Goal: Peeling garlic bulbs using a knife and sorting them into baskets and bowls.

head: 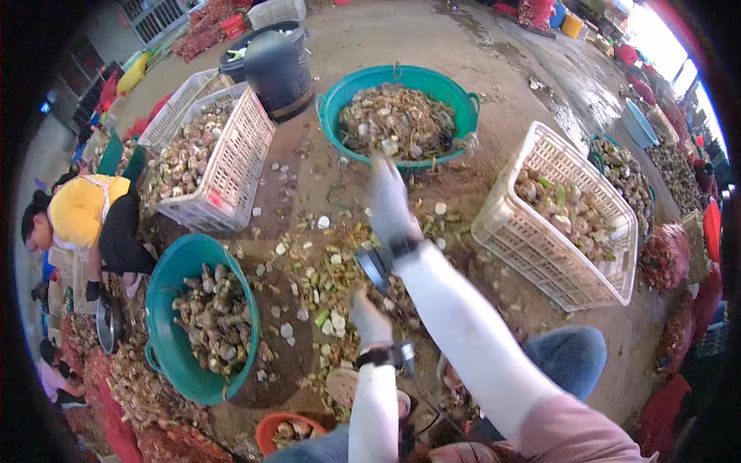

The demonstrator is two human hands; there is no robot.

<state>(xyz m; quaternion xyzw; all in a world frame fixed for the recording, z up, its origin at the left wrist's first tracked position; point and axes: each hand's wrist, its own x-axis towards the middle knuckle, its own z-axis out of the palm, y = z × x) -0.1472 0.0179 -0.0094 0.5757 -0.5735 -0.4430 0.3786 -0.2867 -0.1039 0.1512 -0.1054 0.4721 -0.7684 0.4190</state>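
Observation:
My right hand, gloved and blurred, reaches forward over the littered floor, just short of a green plastic tub heaped with peelings and dry scraps. Whether its fingers hold anything is not plain. My left hand, also gloved, is lower down, above cut stalks and trimmings; its fingers are blurred too. Dark bands with devices circle both wrists. A second green tub, to the left, holds root bulbs with stubs of stalk. A white plastic crate of bulbs stands tilted at right.
White crates with bulbs and a dark bucket stand at upper left. An orange basin is near my left knee. A person in a yellow top bends at far left. Red mesh sacks line the right side.

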